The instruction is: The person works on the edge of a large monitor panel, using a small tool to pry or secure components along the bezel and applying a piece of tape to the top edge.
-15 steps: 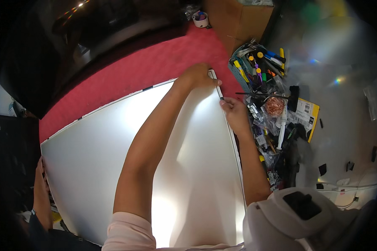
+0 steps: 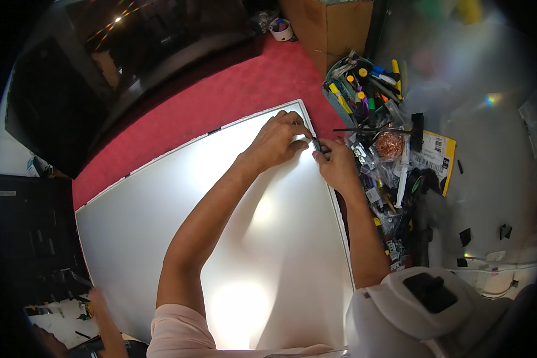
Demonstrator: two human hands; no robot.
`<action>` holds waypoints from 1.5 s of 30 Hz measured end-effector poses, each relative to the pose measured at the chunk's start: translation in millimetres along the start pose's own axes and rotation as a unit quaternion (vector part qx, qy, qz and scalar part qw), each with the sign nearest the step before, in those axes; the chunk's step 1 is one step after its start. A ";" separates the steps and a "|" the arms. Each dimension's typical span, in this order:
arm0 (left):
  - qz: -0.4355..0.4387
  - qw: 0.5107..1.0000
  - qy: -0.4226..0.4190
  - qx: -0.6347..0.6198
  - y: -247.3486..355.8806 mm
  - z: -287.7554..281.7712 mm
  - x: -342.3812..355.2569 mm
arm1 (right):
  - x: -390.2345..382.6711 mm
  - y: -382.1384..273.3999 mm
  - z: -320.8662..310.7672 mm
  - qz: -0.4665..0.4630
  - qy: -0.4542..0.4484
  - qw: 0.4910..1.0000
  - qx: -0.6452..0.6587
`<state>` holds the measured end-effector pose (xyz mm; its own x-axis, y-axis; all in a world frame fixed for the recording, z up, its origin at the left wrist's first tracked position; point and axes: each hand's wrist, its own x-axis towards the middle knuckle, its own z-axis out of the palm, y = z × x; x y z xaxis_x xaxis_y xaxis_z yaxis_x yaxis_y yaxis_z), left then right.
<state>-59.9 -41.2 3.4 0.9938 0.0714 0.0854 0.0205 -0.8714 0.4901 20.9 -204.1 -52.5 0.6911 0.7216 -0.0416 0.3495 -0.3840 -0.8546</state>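
A large white panel, lit from beneath, lies under my arms with a narrow pale rim. At its far right corner, my left hand rests over the rim. The fingers are bent, the thumb stands apart from them, and I see nothing between. My right hand is just outside the right edge, thumb and fingers pinched on a small black piece at the rim. The fingertips of both hands are close together there. Whether the black piece is stuck to the rim cannot be made out.
Right of the panel lie a tool basket, a copper wire coil, a white syringe and a yellow-edged packet. Large dark screens stand beyond the red cloth. Another person's hand shows at lower left.
My left hand has drawn back from the corner along the right rim towards my right hand, its thumb now apart. The other person's hand has left the panel's left edge.
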 end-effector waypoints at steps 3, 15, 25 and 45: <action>0.002 0.999 0.041 -0.010 0.0 10.3 1.5 | -2.5 2.6 -6.1 -0.015 -0.009 1.000 0.011; 0.017 0.999 0.023 0.028 -6.4 16.2 16.2 | -0.8 7.5 -11.9 0.052 -0.067 0.995 0.043; 0.000 0.996 0.085 0.022 4.8 18.5 -11.5 | -0.7 5.2 -8.8 0.064 -0.044 0.996 0.049; 0.099 0.986 0.088 0.105 9.0 23.3 -25.3 | -5.8 -4.2 -12.3 0.026 -0.041 0.998 0.046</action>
<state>-82.3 -62.1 -14.6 0.9468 -0.0436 0.3188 -0.1318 -0.9564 0.2606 23.3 -213.8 -42.3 0.6517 0.7479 -0.1264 0.2516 -0.3704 -0.8942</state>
